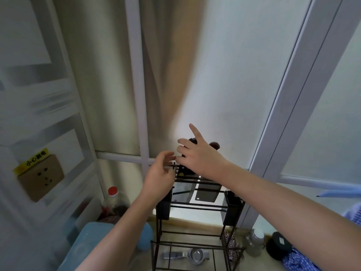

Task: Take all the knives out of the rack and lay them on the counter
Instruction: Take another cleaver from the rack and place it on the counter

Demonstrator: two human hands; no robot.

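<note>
The right hand [197, 155] is resting, grip spread, on the dark knife handles [214, 146] in the rack [195, 207]; the left hand [159, 178], grip spread, is hovering beside it.

Count on inspection: one black wire rack [197, 207]. Knives in rack: two dark handles [214, 146] visible at top; two blades [207, 193] visible below, one a broad cleaver [210, 192], the other narrower; further knives cannot be confirmed behind the hand. Black side holders [232, 210] on rack: two. Hands: two, left hand [159, 178] and right hand [199, 155]. Red-capped bottles [111, 198]: one. Wall sockets [42, 178]: one. Blue lidded containers [86, 245]: one. Metal strainers [198, 254] on the tabletop: one.
</note>
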